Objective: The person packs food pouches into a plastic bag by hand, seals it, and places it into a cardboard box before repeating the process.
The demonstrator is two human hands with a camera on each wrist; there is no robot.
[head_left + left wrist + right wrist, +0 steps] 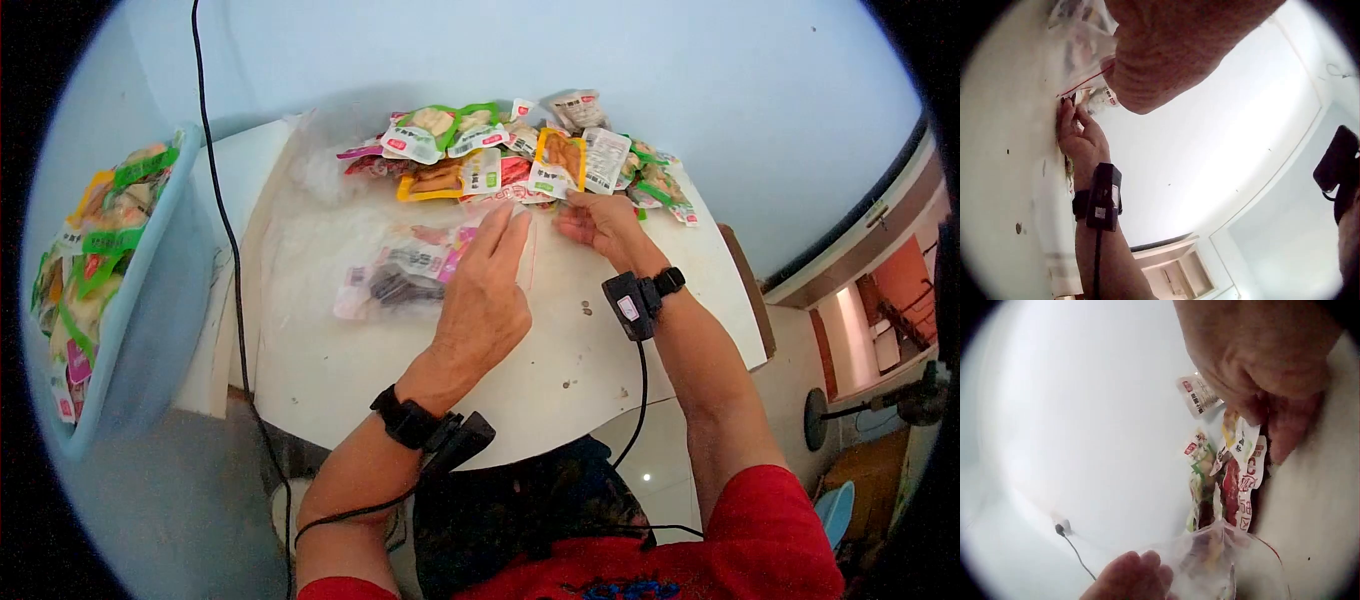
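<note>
My left hand (485,295) grips the upper edge of a clear plastic bag (310,255), whose mouth with a red line stands raised in the right wrist view. Inside the bag lie a few food packets (405,285), one purple-edged with dark contents. At the front of a heap of sealed food packets, my right hand (605,222) pinches the lower corner of a yellow-edged packet (558,165) between thumb and fingers. In the right wrist view, that thumb overlaps the packet (1246,434); part of it is hidden behind the hand.
More packets (440,125) are heaped along the back of the white table (540,400), against the wall. A blue basket (135,290) full of packets stands at the left. A black cable (232,240) hangs down past the table's left side.
</note>
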